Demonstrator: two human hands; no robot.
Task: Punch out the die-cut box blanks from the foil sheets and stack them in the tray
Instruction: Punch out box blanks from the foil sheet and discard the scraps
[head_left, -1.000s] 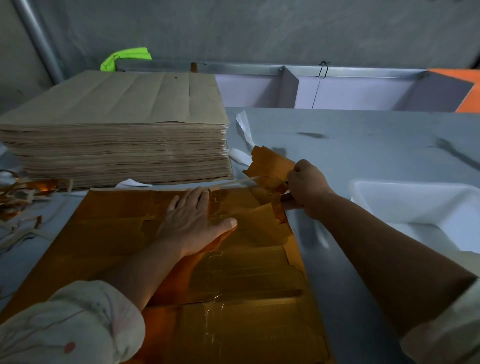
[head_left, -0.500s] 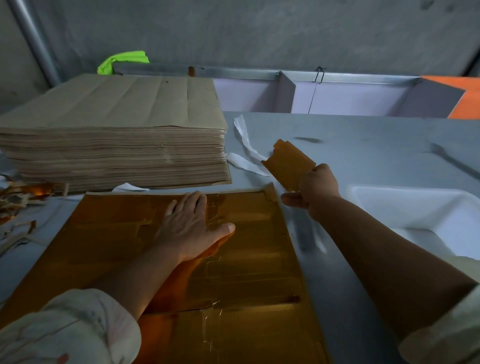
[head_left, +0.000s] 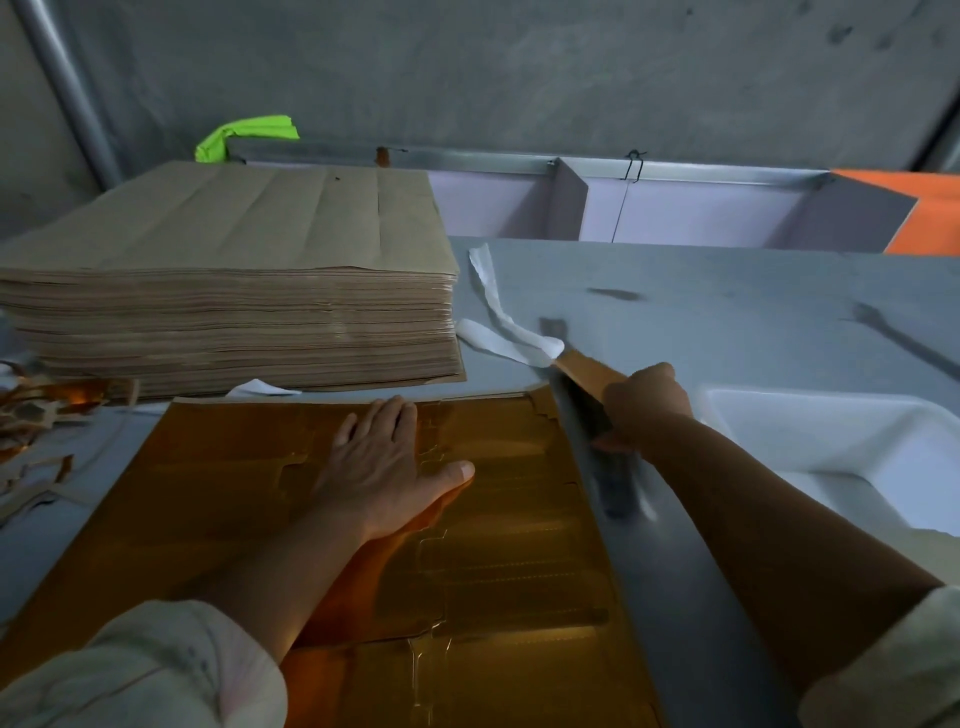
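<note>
The foil sheet (head_left: 493, 519) is lying flat on the table (head_left: 727, 312) at lower centre of the frame. The left hand (head_left: 384, 467) is resting flat on its upper middle. A stack of sheets (head_left: 223, 291) is sitting behind it at centre left, with scrap trimmings (head_left: 41, 415) lying at the left edge. The right hand (head_left: 644, 405), just right of the sheet's far corner, is gripping a box blank (head_left: 584, 371) that is reaching toward paper strips (head_left: 498, 322) beside the stack. The tray (head_left: 831, 441) is sitting at right.

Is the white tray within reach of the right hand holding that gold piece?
Probably yes: the right hand, gripping the gold piece, is close beside the white tray, with nothing visible between them.
</note>
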